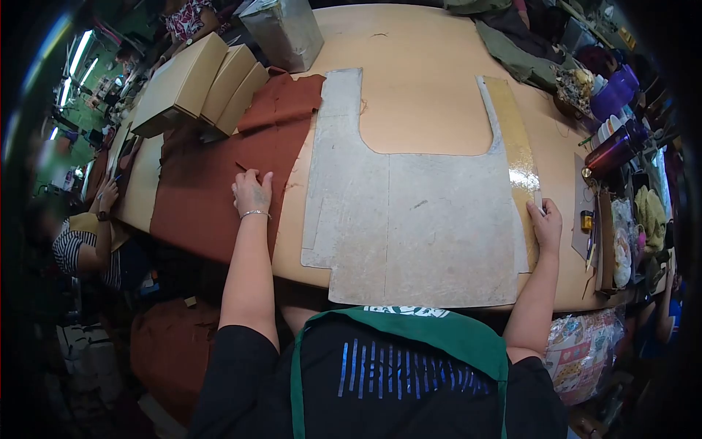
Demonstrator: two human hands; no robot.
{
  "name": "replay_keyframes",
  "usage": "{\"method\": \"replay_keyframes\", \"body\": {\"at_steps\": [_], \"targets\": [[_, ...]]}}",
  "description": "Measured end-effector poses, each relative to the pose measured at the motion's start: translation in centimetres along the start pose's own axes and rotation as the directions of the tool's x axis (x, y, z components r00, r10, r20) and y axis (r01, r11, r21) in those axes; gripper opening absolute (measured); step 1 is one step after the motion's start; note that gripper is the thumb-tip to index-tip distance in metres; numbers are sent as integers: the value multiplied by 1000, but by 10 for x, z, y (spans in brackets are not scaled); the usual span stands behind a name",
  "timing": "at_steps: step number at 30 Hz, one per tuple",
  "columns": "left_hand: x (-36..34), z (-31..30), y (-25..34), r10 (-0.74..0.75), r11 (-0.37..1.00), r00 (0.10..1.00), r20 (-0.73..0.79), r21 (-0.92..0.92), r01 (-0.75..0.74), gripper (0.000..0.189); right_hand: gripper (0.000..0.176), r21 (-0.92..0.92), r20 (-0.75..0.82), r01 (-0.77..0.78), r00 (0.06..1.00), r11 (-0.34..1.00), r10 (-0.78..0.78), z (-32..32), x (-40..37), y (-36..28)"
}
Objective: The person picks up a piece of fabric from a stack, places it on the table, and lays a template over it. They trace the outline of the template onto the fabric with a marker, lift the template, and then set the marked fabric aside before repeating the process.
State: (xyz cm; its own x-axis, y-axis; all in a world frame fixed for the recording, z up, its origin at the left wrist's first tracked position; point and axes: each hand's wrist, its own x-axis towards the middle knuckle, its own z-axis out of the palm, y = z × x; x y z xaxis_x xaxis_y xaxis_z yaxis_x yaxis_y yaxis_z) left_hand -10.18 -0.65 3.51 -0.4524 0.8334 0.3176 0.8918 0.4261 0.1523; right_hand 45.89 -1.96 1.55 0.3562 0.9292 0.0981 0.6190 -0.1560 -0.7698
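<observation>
A large grey pattern template [417,219] with a U-shaped cutout lies flat on the tan table [417,102] in front of me. My left hand [251,192] rests palm down on rust-brown fabric [212,183] to the left of the template, fingers slightly apart, a bracelet on the wrist. My right hand [545,223] presses on the template's right edge, beside a yellowish strip [518,157] that runs along that side. It seems to pinch a small pale object, perhaps chalk; I cannot make it out.
Cardboard boxes [194,80] and a silver bag [284,31] stand at the far left. Olive cloth [515,55], bottles [614,146] and clutter line the right edge. A person in a striped shirt [80,249] sits at the left.
</observation>
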Motion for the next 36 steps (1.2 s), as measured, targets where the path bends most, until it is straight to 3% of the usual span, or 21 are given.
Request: {"method": "replay_keyframes", "body": {"at_steps": [4, 10, 13, 14, 16, 18, 20, 22, 25, 28, 32, 36], "targets": [[4, 5, -1, -3, 993, 999, 48, 118, -3, 23, 27, 37, 5, -20, 1000, 999, 20, 0, 0, 0], [18, 32, -22, -11, 988, 998, -68, 154, 21, 18, 21, -20, 20, -20, 1000, 1000, 20, -1, -2, -6], [34, 39, -55, -125, 928, 991, -45, -358, 100, 17, 29, -37, 0, 7, 1000, 999, -7, -1, 0, -1], [42, 38, -64, -252, 753, 961, 115, -600, 269, 19, 29, -26, -1, 3, 1000, 1000, -3, -1, 0, 0], [43, 24, -75, -352, 469, 918, 181, -815, 340, 23, 29, -3, -2, -2, 1000, 1000, 2, 0, 1, 0], [66, 50, -140, -315, 519, 947, 63, -824, 227, 25, 29, -5, -1, -7, 1000, 1000, 7, 0, 0, -4], [82, 36, -181, -329, 689, 943, -56, -697, 199, 30, 28, -13, 2, -17, 1000, 1000, 17, -2, -2, -7], [137, 49, -309, -488, 547, 871, 56, -758, 355, 33, 28, -27, 14, -24, 1000, 999, 24, -3, -3, -11], [99, -29, -242, -609, 335, 793, -34, -916, 218, 33, 27, -28, 17, -32, 999, 999, 32, -4, -4, -13], [83, -96, -219, -633, 168, 774, -33, -981, 96, 33, 26, 16, 11, -12, 1000, 1000, 12, -2, -2, -7], [74, -170, -181, -516, 50, 856, -38, -999, -13, 33, 26, 7, 19, -4, 1000, 1000, 4, -2, -1, -5], [70, -205, -106, -298, -9, 954, -27, -999, -31, 34, 28, -31, 5, -5, 1000, 1000, 5, -1, -1, -5]]}}
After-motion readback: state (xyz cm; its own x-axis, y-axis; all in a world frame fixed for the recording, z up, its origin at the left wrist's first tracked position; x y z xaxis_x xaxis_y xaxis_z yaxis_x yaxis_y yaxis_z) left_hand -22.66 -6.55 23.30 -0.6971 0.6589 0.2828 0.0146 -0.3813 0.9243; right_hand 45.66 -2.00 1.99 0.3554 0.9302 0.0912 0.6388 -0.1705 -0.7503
